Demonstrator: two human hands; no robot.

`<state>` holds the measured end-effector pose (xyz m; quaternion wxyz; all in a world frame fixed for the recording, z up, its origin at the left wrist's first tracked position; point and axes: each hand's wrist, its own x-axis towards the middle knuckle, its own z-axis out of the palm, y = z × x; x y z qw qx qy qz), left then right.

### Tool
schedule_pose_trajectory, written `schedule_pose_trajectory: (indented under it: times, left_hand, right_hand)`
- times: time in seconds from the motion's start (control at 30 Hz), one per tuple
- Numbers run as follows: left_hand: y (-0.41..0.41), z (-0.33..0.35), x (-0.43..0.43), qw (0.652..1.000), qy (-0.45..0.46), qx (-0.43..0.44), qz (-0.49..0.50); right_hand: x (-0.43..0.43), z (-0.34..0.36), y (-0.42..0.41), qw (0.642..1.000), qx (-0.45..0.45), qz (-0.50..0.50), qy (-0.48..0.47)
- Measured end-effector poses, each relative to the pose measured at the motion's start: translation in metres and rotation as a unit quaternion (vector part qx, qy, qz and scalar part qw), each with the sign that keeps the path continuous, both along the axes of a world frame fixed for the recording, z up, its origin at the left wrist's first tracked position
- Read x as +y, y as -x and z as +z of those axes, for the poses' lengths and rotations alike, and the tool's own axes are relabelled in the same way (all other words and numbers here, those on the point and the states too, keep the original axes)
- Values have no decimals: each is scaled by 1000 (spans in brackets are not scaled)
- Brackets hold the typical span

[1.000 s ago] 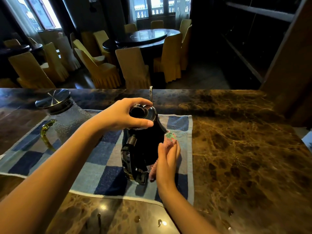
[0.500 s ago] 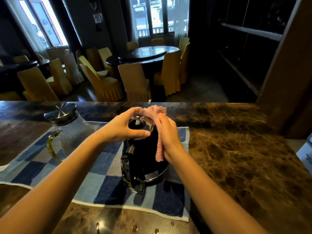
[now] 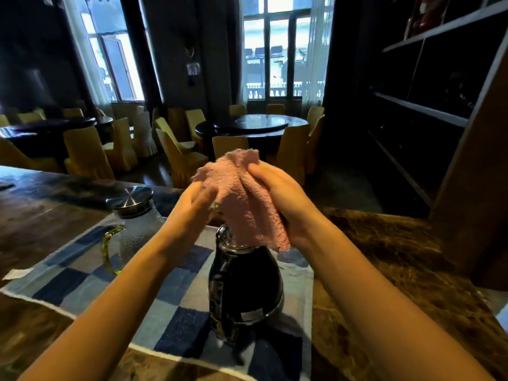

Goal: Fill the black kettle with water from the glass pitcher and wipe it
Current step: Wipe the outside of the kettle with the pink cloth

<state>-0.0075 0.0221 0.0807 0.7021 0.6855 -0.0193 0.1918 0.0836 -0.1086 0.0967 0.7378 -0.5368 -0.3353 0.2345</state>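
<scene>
One black kettle [image 3: 244, 284] stands upright on one blue checked towel [image 3: 82, 276], which lies spread on the brown marble tabletop [image 3: 384, 270]. To the kettle's left, apart from it and on the same towel, stands the one glass pitcher [image 3: 137, 232], with its steel lid [image 3: 130, 198] on and its single yellow-green handle [image 3: 108, 251] facing the near side.

Two hands are raised above the kettle with one pink cloth [image 3: 244, 199] between them. The right hand [image 3: 280, 193] has its fingers curled round the cloth's right side. The left hand [image 3: 195, 204] holds the cloth's left edge; its fingers are blurred and partly hidden behind the fabric. The cloth hangs down and its lower end covers the kettle's top, so the opening cannot be seen.

Beyond the tabletop are two tall windows [image 3: 283, 50], two dark round dining tables [image 3: 261, 123], and many yellow-covered chairs [image 3: 85, 149], overlapping too much to count surely.
</scene>
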Motion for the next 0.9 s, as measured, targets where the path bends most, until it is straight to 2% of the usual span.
schedule_pose_trajectory:
  times: [0.03,0.13,0.23,0.3,0.4,0.5,0.57,0.63,0.77,0.9]
  left_hand:
    - [6,3,-2,997,73,-6,-13]
    - [18,0,-8,976,212,-1,-49]
    - [30,-7,-3,932,363,5,-4]
    - [45,-17,9,899,433,-1,63]
    - [72,-35,33,867,463,-2,185]
    - [87,-51,43,852,472,21,227]
    - [88,-64,37,846,486,52,214]
    - [82,-77,28,841,499,93,188]
    - [60,-82,14,836,516,146,116]
    - [46,-86,11,849,504,156,43]
  right_hand:
    - [8,7,3,997,-69,-13,19]
    - [34,14,12,968,-231,-59,74]
    - [49,1,8,931,-329,-96,128]
    - [54,-15,-5,904,-369,-135,170]
    - [52,-40,-21,893,-368,-95,240]
    - [54,-60,-28,865,-374,-39,333]
    - [57,-65,-30,834,-405,-65,370]
    - [63,-64,-31,825,-408,-93,381]
    - [67,-68,-30,828,-399,-98,382]
    - [68,-73,-29,835,-390,-111,372]
